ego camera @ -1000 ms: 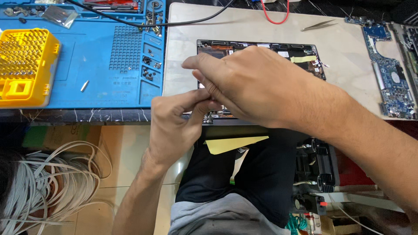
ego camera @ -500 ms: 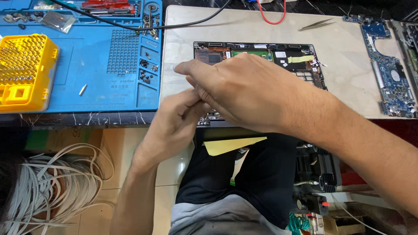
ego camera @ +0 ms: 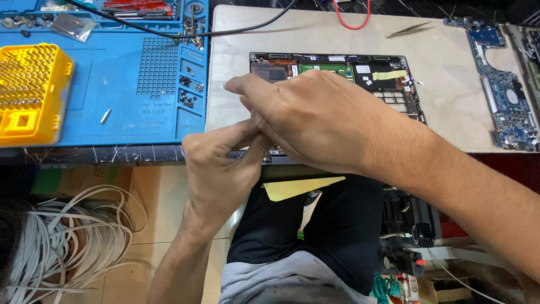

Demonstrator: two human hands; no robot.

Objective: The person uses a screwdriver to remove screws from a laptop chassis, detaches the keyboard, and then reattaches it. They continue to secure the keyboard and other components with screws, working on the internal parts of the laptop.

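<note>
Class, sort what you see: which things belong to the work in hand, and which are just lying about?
In hand:
left hand
right hand
opened laptop base

Lying about:
yellow bit case
blue work mat
tweezers
loose circuit board
white cable coil

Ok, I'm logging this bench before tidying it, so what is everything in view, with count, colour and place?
opened laptop base: one, black, on the pale mat, partly under the hands
pale mat: one, beige, right part of the bench
blue work mat: one, left part of the bench
yellow bit case: one, far left on the blue work mat
small screws: several, dark, in the blue mat's wells
tweezers: one, metal, top of the pale mat
circuit board: one, blue, far right
black cable: one, across the top
red wire: one, top edge
white cables: a bundle, on the floor at lower left
left hand: fingertips meeting the right hand at the base's near edge
right hand: over the laptop base
</note>
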